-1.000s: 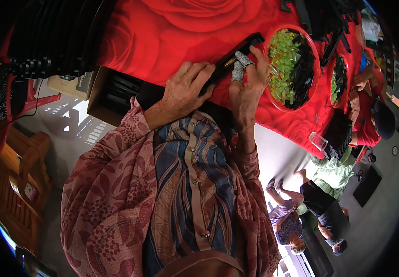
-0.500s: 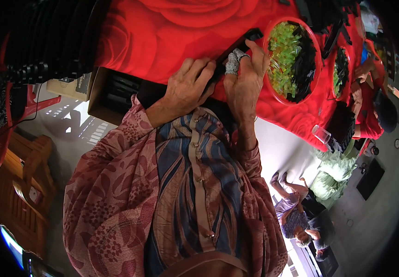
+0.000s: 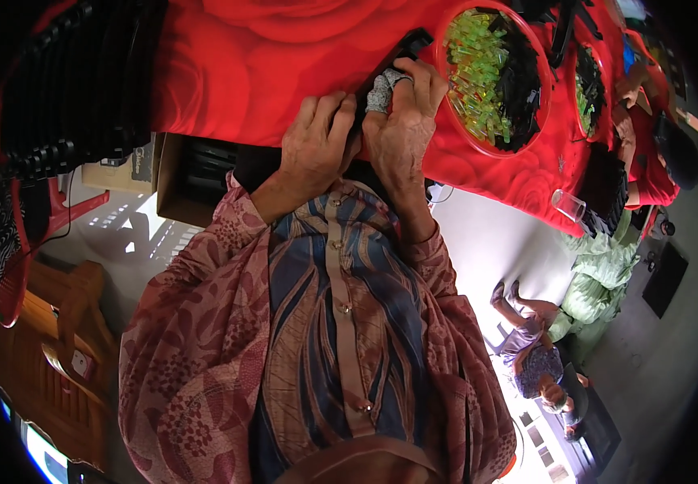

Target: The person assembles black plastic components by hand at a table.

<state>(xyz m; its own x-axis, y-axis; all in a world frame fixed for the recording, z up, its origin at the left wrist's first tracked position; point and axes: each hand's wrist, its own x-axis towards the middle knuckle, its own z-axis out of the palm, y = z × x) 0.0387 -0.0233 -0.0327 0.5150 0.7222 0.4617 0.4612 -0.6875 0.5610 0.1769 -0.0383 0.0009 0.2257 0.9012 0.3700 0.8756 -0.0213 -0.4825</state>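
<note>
A long narrow black bar (image 3: 398, 53), apparently plastic, slants across the red table edge in front of my body. My left hand (image 3: 314, 139) is closed round its near part, with the fingers bent over it. Farther along, my right hand (image 3: 405, 125) is closed on the bar too, its fingers curled and pressed against it. Grey wrapping (image 3: 382, 90) covers one or more fingers of the right hand. The palms and the bar's near end are hidden. Just right of my right hand stands a red-rimmed bowl (image 3: 549, 84) holding yellow-green translucent pieces (image 3: 475, 74) and small black pieces (image 3: 526, 90).
Black parts (image 3: 83, 81) are stacked in a row at the left. A cardboard box (image 3: 168, 179) with black parts sits below the table edge. To the right are a second bowl (image 3: 605, 74), a clear cup (image 3: 568, 205) and a co-worker's hands (image 3: 625, 129). Two people sit farther off.
The whole view has shifted, so the table and bowls sit higher in it. My right hand's fingers have bent more closely over the bar. Both hands remain on it.
</note>
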